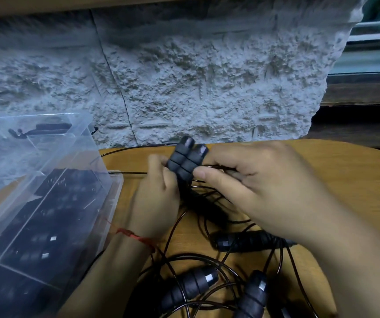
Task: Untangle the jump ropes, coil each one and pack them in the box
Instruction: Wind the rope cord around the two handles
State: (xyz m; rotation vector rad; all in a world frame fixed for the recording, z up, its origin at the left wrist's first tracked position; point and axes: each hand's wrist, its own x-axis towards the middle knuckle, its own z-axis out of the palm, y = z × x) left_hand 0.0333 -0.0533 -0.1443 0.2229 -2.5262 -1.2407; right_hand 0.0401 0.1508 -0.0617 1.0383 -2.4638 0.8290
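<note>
- Reference landmark: clear plastic box [113, 187], at the left edge of the wooden table [344, 171].
- Box lid [35, 134]: open, tilted up behind the box, against the rough whitish wall [207, 76].
- Box contents: dark items with small shiny patches, seen through the clear wall; kind not discernible.
- Paired handles [185, 160]: two black ribbed grips, side by side and touching, end caps up and tilted away, just right of the box and raised above the table.
- Left hand [154, 198]: between the box and the paired handles, fingers curled round the pair from the box side, gripping it.
- Red thread [134, 236]: tied round the left wrist, close to the long wall of the box.
- Right hand [253, 187]: on the side of the pair away from the box, thumb tip against the grips, fingers curled, pinching strands of thin black cord [127, 172] at the pair.
- Cord layout: one run from the box rim toward the left hand; many loops hanging below the pair and spread in a tangle on the table, right of the box and nearer the camera.
- Loose handles within the tangle: first loose handle [248, 241] under the right forearm; second loose handle [191, 285] and third loose handle [253, 294] nearer the camera, all right of the box and apart from it.
- Exact rope-to-handle pairing: not discernible.
</note>
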